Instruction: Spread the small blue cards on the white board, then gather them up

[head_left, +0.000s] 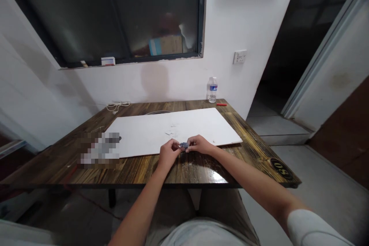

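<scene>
Small blue-grey piece [184, 145]: being pinched at either end between closed fingers of left hand [169, 153] and right hand [201, 144], over near counter [138, 171]; judged light, stiff, easily dropped.

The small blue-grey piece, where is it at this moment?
In the head view, the small blue-grey piece is held between the left hand and right hand, at the centre, over the near edge of the white board on the wooden table.

At your 4 o'clock, the table [144, 169] corner carries a dark oval badge [281, 168] showing two digits, seemingly 8 and 0. The bottle [212, 89] label at 1 o'clock is too small to read.
</scene>
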A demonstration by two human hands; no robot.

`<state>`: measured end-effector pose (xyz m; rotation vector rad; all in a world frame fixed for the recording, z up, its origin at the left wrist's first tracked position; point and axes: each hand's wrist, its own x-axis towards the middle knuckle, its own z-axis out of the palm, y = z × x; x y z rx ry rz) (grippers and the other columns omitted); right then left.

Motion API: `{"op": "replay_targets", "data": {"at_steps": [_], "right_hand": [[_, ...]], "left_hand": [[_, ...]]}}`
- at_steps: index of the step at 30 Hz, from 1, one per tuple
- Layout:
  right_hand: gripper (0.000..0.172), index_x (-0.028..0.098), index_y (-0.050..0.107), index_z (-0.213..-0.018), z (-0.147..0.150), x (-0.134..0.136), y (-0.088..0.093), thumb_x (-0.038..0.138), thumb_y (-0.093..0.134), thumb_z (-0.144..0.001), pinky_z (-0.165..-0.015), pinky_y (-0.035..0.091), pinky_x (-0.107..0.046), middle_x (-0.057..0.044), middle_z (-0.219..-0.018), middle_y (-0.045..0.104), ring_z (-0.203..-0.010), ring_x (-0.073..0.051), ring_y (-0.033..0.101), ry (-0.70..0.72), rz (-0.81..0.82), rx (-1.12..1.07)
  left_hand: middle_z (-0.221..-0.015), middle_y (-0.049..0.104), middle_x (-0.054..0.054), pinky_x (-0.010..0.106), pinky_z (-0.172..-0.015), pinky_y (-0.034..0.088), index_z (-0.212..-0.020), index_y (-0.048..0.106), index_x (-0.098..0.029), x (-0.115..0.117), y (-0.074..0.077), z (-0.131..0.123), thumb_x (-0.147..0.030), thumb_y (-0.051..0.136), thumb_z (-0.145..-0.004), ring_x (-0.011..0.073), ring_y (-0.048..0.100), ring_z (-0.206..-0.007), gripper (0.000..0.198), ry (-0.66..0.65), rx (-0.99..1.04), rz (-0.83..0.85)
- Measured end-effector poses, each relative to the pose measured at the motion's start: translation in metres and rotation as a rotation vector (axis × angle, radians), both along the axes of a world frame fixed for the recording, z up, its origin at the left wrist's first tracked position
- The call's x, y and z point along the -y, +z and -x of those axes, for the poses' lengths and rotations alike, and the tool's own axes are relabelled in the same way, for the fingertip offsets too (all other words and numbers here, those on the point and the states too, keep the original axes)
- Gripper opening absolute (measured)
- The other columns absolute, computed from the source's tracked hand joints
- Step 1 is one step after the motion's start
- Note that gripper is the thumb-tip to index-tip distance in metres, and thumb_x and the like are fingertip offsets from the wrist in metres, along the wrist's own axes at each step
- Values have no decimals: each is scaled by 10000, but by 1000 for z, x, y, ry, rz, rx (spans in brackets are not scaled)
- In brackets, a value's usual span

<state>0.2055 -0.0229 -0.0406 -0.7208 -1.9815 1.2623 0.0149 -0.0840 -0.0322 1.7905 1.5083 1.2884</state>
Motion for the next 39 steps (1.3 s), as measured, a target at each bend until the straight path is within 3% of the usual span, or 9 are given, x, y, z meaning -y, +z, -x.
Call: {"op": "replay_targets", "data": {"at_steps": [6,12,16,19,22,25,31,35,39], "right_hand": [[406,174,598,-643,1,-2,-1,511,820,-599,-597,393,-256,22,-596,616,-586,-131,541,91,117,-66],[421,161,596,-664,-4,-5,1,518,815,-621,-594,387,-247,21,-608,611,-590,-115,529,195,187,-89],[452,161,562,-681,-6,-7,1,540,802,-630,-548,345,-227,40,-617,564,-563,-90,474,110,205,-152],[468,170,518,-660,-7,-10,-1,545,795,-628,-514,299,-215,58,-586,515,-529,-72,419,10,190,-179],[477,177,491,-650,-9,-14,-2,559,777,-628,-493,271,-213,60,-576,508,-511,-67,389,-49,176,-170],[480,182,478,-638,-11,-18,-3,567,764,-615,-483,251,-212,59,-564,503,-506,-67,374,-108,152,-146],[435,185,475,-617,-11,-22,-3,526,747,-616,-522,279,-222,43,-589,541,-544,-85,412,-205,95,-172],[436,188,474,-611,-12,-22,1,524,750,-604,-538,293,-232,39,-581,541,-547,-94,424,-233,91,-191],[441,191,475,-601,-13,-22,3,532,755,-598,-528,288,-235,53,-538,499,-520,-88,399,-255,96,-192]], "left_hand": [[-647,600,-48,226,-573,394,-738,593,-202,-3,-4,1,-252,731,-707,126,555,-603,150,-6,-144,-42],[-790,629,5,290,-700,455,-796,603,-204,-7,0,4,-283,757,-718,187,586,-783,190,-37,-313,-249],[-1026,655,79,389,-872,467,-978,620,-203,-12,-4,8,-349,762,-733,262,579,-1004,319,-31,-502,-298],[-1299,570,155,478,-1012,385,-1151,587,-185,-15,-11,8,-393,695,-802,329,468,-1247,420,80,-666,-227],[-1417,494,161,535,-1076,293,-1253,545,-194,-16,-16,6,-433,645,-837,346,352,-1368,490,75,-801,-134],[-1378,535,146,527,-1067,295,-1242,558,-211,-15,-12,4,-429,631,-851,333,406,-1323,453,23,-861,-103],[-1128,629,110,418,-889,414,-1194,597,-206,-7,2,2,-376,694,-818,298,525,-1071,424,15,-938,-153],[-1177,590,120,419,-893,407,-1201,606,-207,-4,2,3,-385,714,-801,305,499,-1106,452,64,-927,-189],[-1164,632,102,427,-893,396,-1102,655,-227,-3,1,5,-321,718,-809,301,520,-1104,315,40,-913,-149]]}}
